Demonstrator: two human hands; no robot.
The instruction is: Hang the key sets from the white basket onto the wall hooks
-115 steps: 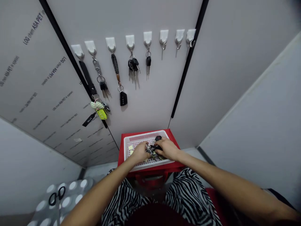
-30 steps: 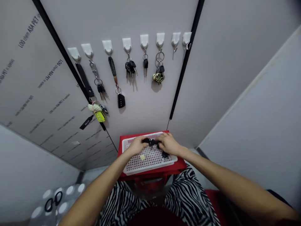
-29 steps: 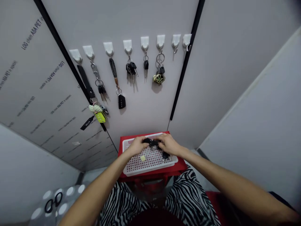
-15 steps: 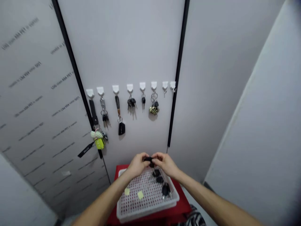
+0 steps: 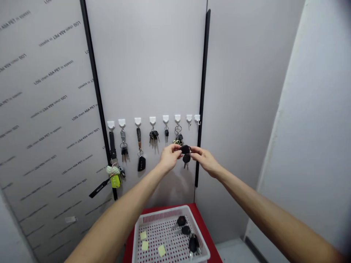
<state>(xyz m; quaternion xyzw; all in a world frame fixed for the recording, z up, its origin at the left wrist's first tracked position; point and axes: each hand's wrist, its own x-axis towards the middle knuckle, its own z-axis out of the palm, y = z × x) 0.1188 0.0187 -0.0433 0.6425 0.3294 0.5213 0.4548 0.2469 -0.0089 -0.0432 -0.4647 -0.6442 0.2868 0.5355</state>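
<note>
Both my hands are raised in front of the wall and pinch one small bunch of black keys (image 5: 186,154). My left hand (image 5: 169,157) grips the left side of the bunch. My right hand (image 5: 203,159) holds its ring on the right, and a black key hangs down between them. The bunch sits just below a row of white wall hooks (image 5: 153,119). Six hooks carry keys and fobs; the two rightmost hooks (image 5: 193,118) are bare. Below, a white perforated basket (image 5: 139,223) on a red stool (image 5: 200,223) holds black keys (image 5: 188,233) and yellow paper tags (image 5: 152,244).
A long black strap with a yellow-green fob (image 5: 115,177) hangs from the leftmost hook. Black vertical strips (image 5: 202,95) divide the grey wall panels. A white wall (image 5: 315,128) closes in on the right.
My hands lifted the black key bunch from just above the basket up to below the hooks. Earlier a bunch with a gold ornament went onto the sixth hook. My view tilted upward.
</note>
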